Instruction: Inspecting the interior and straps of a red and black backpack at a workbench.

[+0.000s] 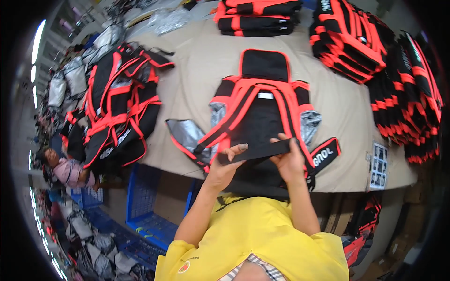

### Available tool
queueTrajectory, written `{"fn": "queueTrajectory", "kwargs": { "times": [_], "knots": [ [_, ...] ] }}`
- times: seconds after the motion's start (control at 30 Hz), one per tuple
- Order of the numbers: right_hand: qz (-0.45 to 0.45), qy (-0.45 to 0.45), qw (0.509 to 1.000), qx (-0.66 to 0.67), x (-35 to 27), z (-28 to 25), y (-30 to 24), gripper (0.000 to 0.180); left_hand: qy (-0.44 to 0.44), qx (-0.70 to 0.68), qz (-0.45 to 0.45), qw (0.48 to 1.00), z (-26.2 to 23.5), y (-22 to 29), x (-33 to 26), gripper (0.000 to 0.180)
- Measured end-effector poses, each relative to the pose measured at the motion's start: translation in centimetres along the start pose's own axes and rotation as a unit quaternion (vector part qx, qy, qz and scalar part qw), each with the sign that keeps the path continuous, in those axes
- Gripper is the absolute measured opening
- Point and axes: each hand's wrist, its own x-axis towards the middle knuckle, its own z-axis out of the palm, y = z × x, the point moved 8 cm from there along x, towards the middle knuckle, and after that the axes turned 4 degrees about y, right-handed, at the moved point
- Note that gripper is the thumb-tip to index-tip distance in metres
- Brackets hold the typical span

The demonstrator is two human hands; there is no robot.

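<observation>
Your left hand and right hand grip opposite ends of a flat black strip above a black-and-coral backpack, which lies shoulder straps up on the cloth-covered table. Another backpack slumps to your left; a folded stack sits beyond, and a blue plastic crate stands below.

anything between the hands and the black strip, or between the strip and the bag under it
Nothing visible: the left hand and right hand hold the black strip near its ends, over the black-and-red bag; what lies directly beneath the strip is hidden.
</observation>
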Motion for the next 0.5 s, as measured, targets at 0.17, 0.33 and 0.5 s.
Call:
{"fn": "queueTrajectory", "kwargs": {
  "times": [0.17,0.33,0.5],
  "knots": [
    [0.009,-0.040,0.997,-0.067,-0.7,0.6,0.5,0.054,0.037,-0.101,-0.100,0.989,-3.7,-1.4,-4.2,0.028],
    [0.007,-0.064,0.994,-0.084,-0.5,2.6,1.2,0.053,0.035,-0.153,-0.069,0.985,-4.9,-1.0,-5.0,0.027],
    [-0.006,-0.106,0.988,-0.112,-0.5,5.9,0.9,0.054,0.078,-0.119,-0.066,0.988,-6.9,-0.4,-6.3,0.020]
  ]
}}
